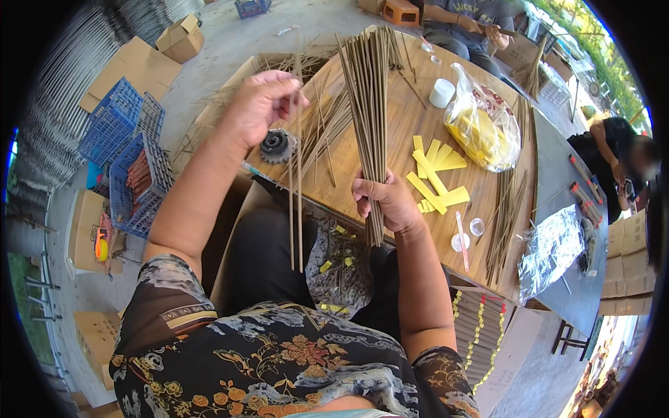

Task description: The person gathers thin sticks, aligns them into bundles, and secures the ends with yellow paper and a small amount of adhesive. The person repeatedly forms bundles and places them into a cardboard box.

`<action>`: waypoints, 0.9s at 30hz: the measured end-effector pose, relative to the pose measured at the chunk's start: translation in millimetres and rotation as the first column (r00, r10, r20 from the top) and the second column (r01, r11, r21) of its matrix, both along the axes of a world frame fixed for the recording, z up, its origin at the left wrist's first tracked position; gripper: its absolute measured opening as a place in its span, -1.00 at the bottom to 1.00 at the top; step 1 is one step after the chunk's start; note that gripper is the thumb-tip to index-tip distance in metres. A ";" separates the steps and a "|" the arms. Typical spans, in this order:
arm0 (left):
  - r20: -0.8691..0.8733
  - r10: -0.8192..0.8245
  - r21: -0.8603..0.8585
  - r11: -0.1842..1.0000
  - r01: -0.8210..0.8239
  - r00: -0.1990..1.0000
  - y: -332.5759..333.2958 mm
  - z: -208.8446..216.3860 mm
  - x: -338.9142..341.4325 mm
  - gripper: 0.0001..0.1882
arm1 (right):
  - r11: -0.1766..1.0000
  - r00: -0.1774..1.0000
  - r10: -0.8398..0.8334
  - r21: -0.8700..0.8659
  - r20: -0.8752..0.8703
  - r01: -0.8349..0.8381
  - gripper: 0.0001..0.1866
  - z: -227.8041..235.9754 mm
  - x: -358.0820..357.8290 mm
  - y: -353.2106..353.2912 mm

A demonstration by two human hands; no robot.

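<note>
My right hand (394, 202) is wrapped round the lower part of a thick bundle of thin brown incense sticks (368, 104), which stands nearly upright over the table's near edge. My left hand (268, 104), raised to the left of the bundle, pinches a few loose incense sticks (295, 216) that hang down, slightly blurred. More sticks (324, 136) lie on the wooden table (411, 122) between my hands. Yellow paper strips (439, 167) are fanned out to the right of my right hand. Below my left hand sits a dark round ridged object (277, 145).
A clear bag of yellow strips (484, 129) stands beside a white cup (442, 93). Silver foil (554, 244) lies at the right. Blue crates (143, 184) and cardboard boxes (180, 38) occupy the left floor. One person (467, 28) sits across the table, another (610, 153) is at the right.
</note>
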State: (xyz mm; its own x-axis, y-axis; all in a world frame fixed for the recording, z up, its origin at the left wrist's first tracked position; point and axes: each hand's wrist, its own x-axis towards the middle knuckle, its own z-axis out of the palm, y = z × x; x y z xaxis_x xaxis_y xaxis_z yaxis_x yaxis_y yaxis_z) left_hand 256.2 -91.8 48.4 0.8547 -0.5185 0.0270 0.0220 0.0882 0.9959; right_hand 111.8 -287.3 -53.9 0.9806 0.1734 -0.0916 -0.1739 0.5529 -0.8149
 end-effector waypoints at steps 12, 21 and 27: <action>-0.032 0.205 -0.026 0.978 -0.206 0.978 23.4 2.8 42.9 -0.89 | 0.999 0.999 -0.044 0.025 -0.012 0.044 -0.87 1.1 2.9 1.7; -0.125 -0.103 0.003 0.995 0.104 0.987 -25.9 -31.3 -20.0 -0.85 | 0.995 0.997 -0.066 0.071 -0.028 0.068 -0.85 4.3 1.2 14.3; -0.141 -0.176 0.018 0.983 0.180 0.974 -32.5 -37.7 -29.1 -0.87 | 0.997 0.998 -0.069 0.037 -0.008 0.069 -0.83 2.7 2.3 15.5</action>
State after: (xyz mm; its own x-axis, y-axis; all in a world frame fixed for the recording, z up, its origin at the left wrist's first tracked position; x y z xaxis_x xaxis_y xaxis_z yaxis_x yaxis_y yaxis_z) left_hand 227.0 -124.3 10.7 0.7427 -0.6616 -0.1035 0.1726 0.0397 0.9842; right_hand 114.1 -271.9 -51.3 0.9898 0.1087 -0.0926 -0.1393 0.5938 -0.7925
